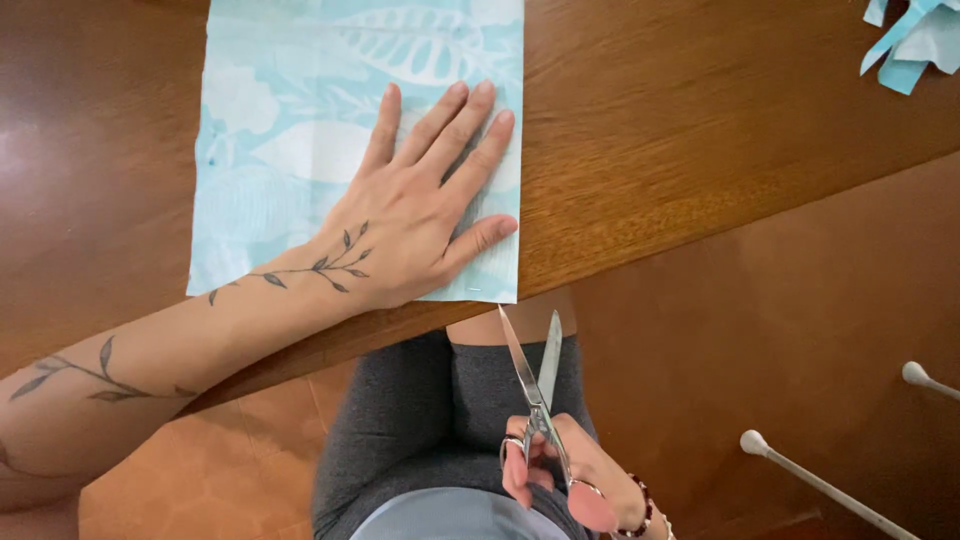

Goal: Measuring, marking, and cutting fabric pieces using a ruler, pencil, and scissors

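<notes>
Flat on the brown wooden worktop (700, 130) lies a thin, pale blue sheet of paper printed with white leaves and flowers (290, 130), its near edge running right along the worktop's edge above the person's lap. The left hand (420, 215) rests on it palm down, fingers spread and straight, pressing the lower right part of the sheet rather than gripping it. The right hand (560, 475) is closed around the handles of a pair of steel scissors (535, 375), whose blades stand slightly parted with their tips just beside the sheet's near right corner, not quite touching it.

By its look the sheet is light, limp and easily creased or torn, and it would likely slide on the polished wood unless pinned. A broad, flat palm close to the cutting line seems the safest hold; pinching an edge would probably buckle it. The scissors, stiff and sharp, are best kept by their loops.

Similar blue paper scraps (905, 45) lie at the far right, well apart.
</notes>
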